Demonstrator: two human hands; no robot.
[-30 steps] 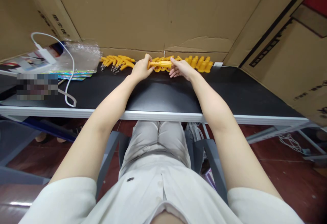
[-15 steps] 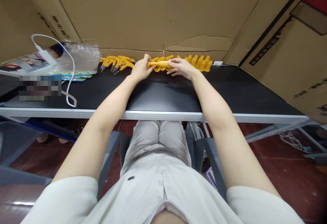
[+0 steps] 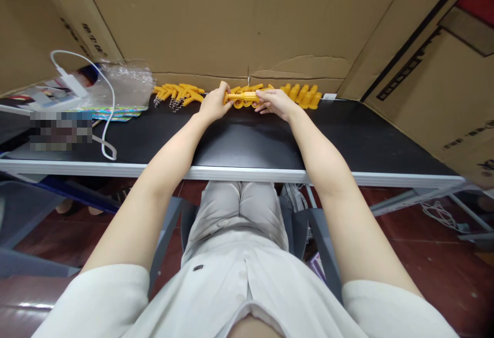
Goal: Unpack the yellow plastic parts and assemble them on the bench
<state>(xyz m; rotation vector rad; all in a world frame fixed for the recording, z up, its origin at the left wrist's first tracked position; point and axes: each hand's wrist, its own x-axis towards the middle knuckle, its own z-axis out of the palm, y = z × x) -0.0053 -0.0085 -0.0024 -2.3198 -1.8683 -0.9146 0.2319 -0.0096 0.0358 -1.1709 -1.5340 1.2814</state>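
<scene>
My left hand (image 3: 214, 103) is closed around the left end of a yellow plastic stick-like piece (image 3: 244, 95), held level above the black tabletop (image 3: 247, 145). At its thicker right end, my right hand (image 3: 276, 103) is closed with thumb and fingers on the piece. Just behind and below it lie several yellow round-ended parts (image 3: 240, 104), partly hidden by the held piece. Left of my left hand are several yellow branched pieces (image 3: 181, 91) with metal springs (image 3: 176, 104). To the right of my right hand, several yellow tube-shaped parts (image 3: 304, 95) stand in a row.
Cardboard walls (image 3: 200, 24) enclose the table's back and right side. At the left lie a clear plastic bag (image 3: 127, 83), colourful packets (image 3: 119, 116) and a white cable (image 3: 112, 96). A small white piece (image 3: 329, 96) sits at the back right. A metal edge (image 3: 247, 174) runs along the front.
Both hands keep hold of the yellow piece in nearly the same place. The fingers of my right hand have drawn in slightly around its right end. The view has shifted a little.
</scene>
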